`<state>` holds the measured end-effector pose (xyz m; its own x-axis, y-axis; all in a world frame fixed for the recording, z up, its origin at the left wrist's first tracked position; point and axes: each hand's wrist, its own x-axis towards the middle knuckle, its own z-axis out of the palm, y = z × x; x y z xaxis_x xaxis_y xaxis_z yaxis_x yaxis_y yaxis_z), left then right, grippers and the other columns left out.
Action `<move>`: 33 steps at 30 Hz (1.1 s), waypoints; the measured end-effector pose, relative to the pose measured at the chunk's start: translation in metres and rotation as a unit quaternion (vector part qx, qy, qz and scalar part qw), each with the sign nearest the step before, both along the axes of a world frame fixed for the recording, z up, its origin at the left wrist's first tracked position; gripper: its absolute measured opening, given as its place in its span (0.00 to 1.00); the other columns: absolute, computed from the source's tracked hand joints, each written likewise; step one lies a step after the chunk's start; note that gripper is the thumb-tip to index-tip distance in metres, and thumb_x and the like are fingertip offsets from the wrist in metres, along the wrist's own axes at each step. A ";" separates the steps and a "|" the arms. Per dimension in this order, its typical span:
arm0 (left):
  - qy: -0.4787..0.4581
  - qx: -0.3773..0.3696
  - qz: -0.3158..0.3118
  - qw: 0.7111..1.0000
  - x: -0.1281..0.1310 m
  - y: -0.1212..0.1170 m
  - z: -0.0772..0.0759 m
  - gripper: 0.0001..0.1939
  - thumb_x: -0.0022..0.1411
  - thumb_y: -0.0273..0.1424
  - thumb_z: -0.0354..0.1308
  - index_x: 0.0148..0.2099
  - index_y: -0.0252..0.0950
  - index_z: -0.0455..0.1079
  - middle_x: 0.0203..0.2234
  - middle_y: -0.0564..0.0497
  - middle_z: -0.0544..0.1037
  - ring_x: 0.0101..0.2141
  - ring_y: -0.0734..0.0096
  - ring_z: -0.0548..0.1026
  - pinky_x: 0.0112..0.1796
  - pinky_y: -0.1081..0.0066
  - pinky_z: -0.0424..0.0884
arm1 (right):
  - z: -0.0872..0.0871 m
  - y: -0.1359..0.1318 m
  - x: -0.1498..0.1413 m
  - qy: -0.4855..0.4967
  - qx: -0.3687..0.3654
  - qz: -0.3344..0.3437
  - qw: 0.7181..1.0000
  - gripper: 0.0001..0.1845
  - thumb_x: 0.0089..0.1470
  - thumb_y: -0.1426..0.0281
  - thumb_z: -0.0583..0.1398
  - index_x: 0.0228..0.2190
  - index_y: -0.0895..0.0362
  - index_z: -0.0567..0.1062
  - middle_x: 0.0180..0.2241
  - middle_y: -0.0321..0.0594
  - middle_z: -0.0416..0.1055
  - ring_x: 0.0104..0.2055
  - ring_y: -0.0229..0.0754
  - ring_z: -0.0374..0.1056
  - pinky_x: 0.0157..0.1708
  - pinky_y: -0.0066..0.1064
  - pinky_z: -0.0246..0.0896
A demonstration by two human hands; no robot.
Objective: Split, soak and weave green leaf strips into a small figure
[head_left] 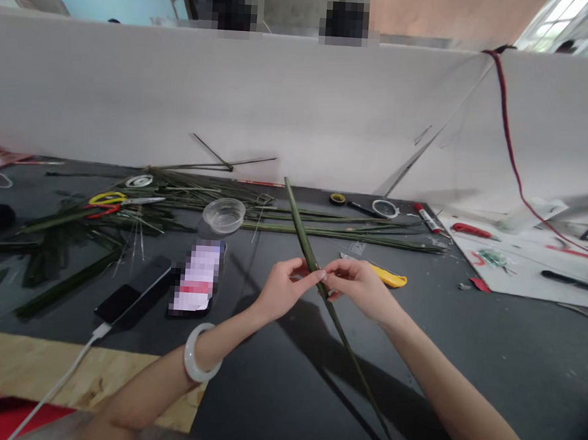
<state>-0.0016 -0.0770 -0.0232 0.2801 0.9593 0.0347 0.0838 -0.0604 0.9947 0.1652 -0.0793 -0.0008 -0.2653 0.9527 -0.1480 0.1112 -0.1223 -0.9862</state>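
A long green leaf strip slants across the middle of the view above the dark table, its broad end pointing away and its thin tail running down toward the front edge. My left hand pinches it at mid-length, thumb on top. Right beside it, my right hand is closed on the same strip, fingertips touching those of the left. What the fingertips cover is hidden. Just behind the right hand lies a yellow utility knife, partly covered by that hand.
Left of my hands lie a lit phone, a dark phone on a white cable, scissors and piled leaves. A clear plastic tub stands behind. At right, a white board carries a red cutter. A white partition rises behind.
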 end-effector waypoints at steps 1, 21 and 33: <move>-0.009 -0.012 0.003 1.000 0.000 -0.001 0.001 0.16 0.53 0.41 0.61 0.32 0.31 0.72 0.26 0.49 0.77 0.29 0.70 0.74 0.30 0.73 0.68 | -0.002 -0.001 -0.003 -0.005 0.001 0.007 1.000 0.15 0.39 0.59 0.65 0.24 0.59 0.74 0.20 0.33 0.68 0.23 0.33 0.64 0.23 0.27 0.66; 0.290 0.106 0.271 0.912 -0.108 0.023 0.082 0.11 0.52 0.36 0.61 0.26 0.33 0.72 0.19 0.49 0.78 0.24 0.65 0.78 0.27 0.72 0.72 | -0.030 0.062 0.138 -0.386 0.175 -0.319 0.848 0.04 0.50 0.69 0.58 0.26 0.55 0.71 0.24 0.47 0.74 0.31 0.46 0.71 0.38 0.38 0.60; 0.096 -0.066 0.130 0.985 -0.122 0.037 0.085 0.15 0.39 0.38 0.69 0.25 0.31 0.72 0.16 0.52 0.74 0.19 0.75 0.72 0.21 0.77 0.70 | -0.022 0.067 0.110 0.065 0.072 -0.148 0.984 0.21 0.40 0.56 0.67 0.35 0.53 0.75 0.41 0.43 0.74 0.46 0.45 0.71 0.45 0.36 0.68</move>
